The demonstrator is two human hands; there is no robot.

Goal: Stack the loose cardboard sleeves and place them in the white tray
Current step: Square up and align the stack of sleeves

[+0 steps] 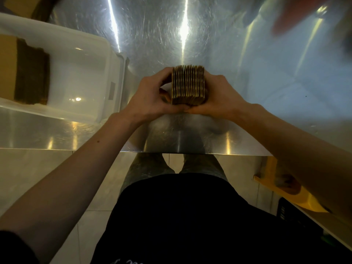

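A tight stack of brown cardboard sleeves (188, 84) stands on edge over the middle of the steel table (247, 92), its corrugated edges facing up. My left hand (152, 96) presses its left side and my right hand (219, 96) presses its right side, thumbs meeting under the near face. The white tray (106, 54) sits to the left of my hands. Inside it, at its far left, lie earlier stacks of cardboard sleeves (28, 73).
The table's front edge (190, 152) runs just below my wrists. A blurred reddish object (297, 18) is at the back right. A yellow item (297, 195) lies on a lower surface at the right. A cardboard box corner (17, 4) shows at top left.
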